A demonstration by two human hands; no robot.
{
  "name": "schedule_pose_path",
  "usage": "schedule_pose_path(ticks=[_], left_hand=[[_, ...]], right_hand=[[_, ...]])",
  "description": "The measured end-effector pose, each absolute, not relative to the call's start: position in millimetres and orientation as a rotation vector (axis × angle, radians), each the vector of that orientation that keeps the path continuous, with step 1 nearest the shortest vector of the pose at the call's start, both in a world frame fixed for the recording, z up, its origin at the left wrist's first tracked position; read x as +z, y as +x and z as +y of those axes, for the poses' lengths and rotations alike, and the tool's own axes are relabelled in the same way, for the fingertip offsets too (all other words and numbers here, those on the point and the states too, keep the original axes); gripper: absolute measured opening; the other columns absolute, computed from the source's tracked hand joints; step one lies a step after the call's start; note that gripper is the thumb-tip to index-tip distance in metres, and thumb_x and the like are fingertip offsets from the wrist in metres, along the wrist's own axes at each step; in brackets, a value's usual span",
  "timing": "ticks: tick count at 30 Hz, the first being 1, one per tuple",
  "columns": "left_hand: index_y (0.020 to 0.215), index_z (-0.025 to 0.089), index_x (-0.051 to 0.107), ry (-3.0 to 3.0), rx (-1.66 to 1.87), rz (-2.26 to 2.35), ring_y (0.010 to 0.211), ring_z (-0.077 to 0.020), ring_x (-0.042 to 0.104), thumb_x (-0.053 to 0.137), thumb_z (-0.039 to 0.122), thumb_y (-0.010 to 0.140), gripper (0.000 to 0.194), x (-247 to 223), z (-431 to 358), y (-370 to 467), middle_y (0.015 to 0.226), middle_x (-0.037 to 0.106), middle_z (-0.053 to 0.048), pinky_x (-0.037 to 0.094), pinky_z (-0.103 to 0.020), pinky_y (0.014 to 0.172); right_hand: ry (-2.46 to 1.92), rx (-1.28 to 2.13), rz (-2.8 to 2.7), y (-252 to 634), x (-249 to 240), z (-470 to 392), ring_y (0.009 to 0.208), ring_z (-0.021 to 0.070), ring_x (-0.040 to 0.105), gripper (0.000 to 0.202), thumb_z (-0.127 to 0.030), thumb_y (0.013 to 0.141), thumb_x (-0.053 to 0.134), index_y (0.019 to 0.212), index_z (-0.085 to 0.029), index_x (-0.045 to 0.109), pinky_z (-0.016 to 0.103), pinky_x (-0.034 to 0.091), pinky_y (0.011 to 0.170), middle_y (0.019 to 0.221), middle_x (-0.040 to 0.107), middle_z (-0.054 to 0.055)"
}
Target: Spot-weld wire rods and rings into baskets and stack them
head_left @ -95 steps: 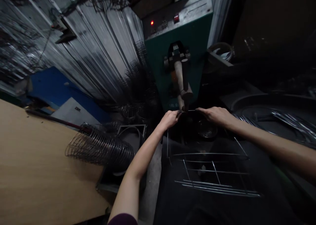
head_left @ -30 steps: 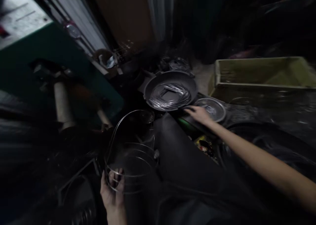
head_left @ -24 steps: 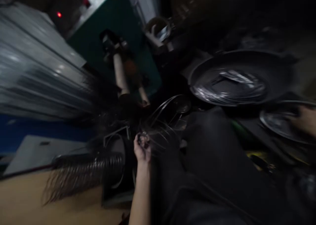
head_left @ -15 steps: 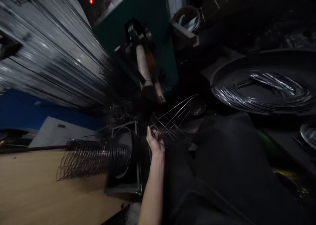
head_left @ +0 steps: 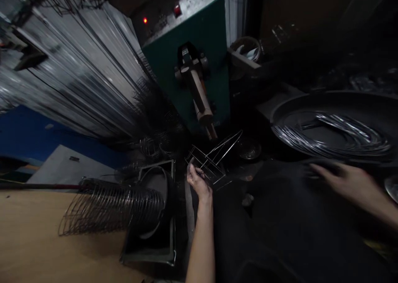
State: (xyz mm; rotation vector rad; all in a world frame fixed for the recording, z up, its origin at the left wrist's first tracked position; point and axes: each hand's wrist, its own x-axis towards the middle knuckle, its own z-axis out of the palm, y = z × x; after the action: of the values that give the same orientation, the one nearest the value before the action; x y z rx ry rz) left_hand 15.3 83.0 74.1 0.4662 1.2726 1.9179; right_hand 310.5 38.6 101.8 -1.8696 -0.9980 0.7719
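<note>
My left hand (head_left: 199,182) is closed on the near left side of a wire rack (head_left: 209,160), a small grid of thin metal wires with a long bent loop reaching up to the right. Its fingers pinch the wire in front of the welder-like rods (head_left: 207,119) of a green machine. On the right, my right hand (head_left: 350,185) is smeared by motion over the dark cloth on my lap, just below a round dark tray (head_left: 273,123). Its fingers point left and look stretched out; I see nothing held. Bent shiny wires (head_left: 351,129) lie bundled in the tray.
The green machine (head_left: 168,67) has a lit red lamp (head_left: 145,20). At left, a row of curved wire pieces (head_left: 105,208) hangs by a black-framed box (head_left: 172,250) over a tan board (head_left: 31,233). Long metal rods (head_left: 77,63) fill the upper left. A small round dish (head_left: 248,148) sits beyond the rack.
My right hand has come into view at the right. My left hand still holds the wire rack, which is turned slightly. The view has shifted, so the machine and tray appear lower.
</note>
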Motion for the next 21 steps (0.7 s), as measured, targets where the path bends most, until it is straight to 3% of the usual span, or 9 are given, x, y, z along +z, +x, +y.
schedule_pose_path(ticks=[2,5,9,16,21], left_hand=[[0.106,0.015,0.066,0.447,1.928,1.281,0.042,-0.0025,0.025,0.062,0.047,0.076,0.044,75,83,12,0.051,0.028,0.010,0.018,-0.015,0.042],[0.104,0.016,0.067,0.430,1.969,1.249,0.043,-0.0024,0.025,0.064,0.047,0.075,0.043,72,83,6,0.051,0.027,0.010,0.020,-0.015,0.043],[0.103,0.016,0.067,0.407,1.983,1.199,0.042,-0.0018,0.023,0.065,0.049,0.074,0.043,66,84,-2,0.051,0.026,0.010,0.019,-0.015,0.042],[0.100,0.014,0.066,0.340,1.941,1.224,0.041,-0.0023,0.024,0.065,0.054,0.073,0.049,57,94,-8,0.049,0.028,0.010,0.018,-0.015,0.040],[0.104,0.015,0.066,0.332,1.948,1.190,0.040,-0.0023,0.023,0.064,0.053,0.075,0.048,54,100,-8,0.048,0.027,0.010,0.017,-0.016,0.040]], right_hand=[[-1.730,1.067,-0.874,276,108,53,0.063,0.0172,0.063,0.025,0.000,0.071,0.068,0.059,-0.022,0.069,0.030,0.051,0.066,0.072,0.068,0.010],[-1.473,1.356,-0.719,219,116,80,0.059,0.0157,0.063,0.014,-0.006,0.070,0.072,0.063,-0.017,0.068,0.023,0.052,0.056,0.067,0.067,0.009],[-1.365,1.412,-0.587,174,120,104,0.052,0.0107,0.059,0.019,-0.019,0.061,0.082,0.066,-0.011,0.066,0.014,0.043,0.040,0.061,0.064,0.005],[-1.183,1.459,-0.506,158,126,111,0.055,0.0105,0.059,0.034,-0.030,0.048,0.089,0.068,-0.012,0.067,0.014,0.043,0.040,0.066,0.065,0.005],[-1.197,1.462,-0.499,152,130,115,0.055,0.0107,0.059,0.032,-0.030,0.050,0.088,0.068,-0.013,0.069,0.014,0.043,0.039,0.067,0.065,0.006]])
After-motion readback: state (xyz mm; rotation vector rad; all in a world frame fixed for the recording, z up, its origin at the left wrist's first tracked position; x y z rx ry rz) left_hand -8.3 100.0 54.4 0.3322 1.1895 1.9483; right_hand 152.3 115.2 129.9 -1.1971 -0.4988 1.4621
